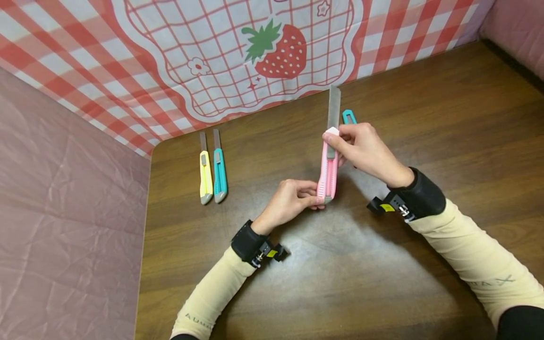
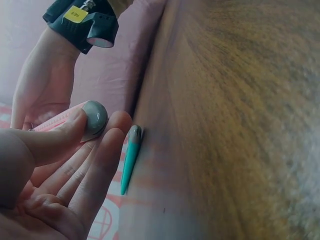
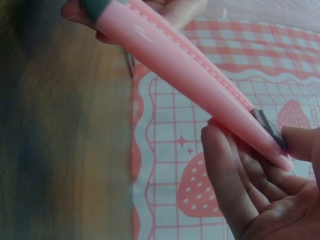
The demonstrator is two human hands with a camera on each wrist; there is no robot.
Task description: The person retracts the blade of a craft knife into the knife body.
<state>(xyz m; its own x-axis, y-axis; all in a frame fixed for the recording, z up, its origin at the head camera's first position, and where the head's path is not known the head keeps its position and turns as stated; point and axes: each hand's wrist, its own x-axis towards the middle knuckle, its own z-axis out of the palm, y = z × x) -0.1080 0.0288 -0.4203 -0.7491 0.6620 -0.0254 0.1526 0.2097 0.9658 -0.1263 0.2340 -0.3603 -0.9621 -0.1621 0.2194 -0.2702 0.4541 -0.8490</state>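
Observation:
A pink utility knife (image 1: 328, 177) is held upright between both hands, its wide grey blade (image 1: 334, 106) out and pointing at the far edge. My left hand (image 1: 291, 200) pinches the grey end cap (image 2: 96, 120) between thumb and fingers. Higher up, near the blade end, my right hand (image 1: 365, 148) grips the body, thumb on the front. In the right wrist view that thumb (image 3: 300, 142) lies by the grey slider (image 3: 267, 129). Behind the right hand lies another knife (image 1: 349, 116), teal and partly hidden by the hand.
On the left of the wooden table (image 1: 276, 274), a yellow utility knife (image 1: 206, 177) and a teal utility knife (image 1: 220, 174) lie side by side, blades out. A checked strawberry cloth (image 1: 170, 28) hangs along the far edge. Pink fabric (image 1: 72, 212) borders the left side.

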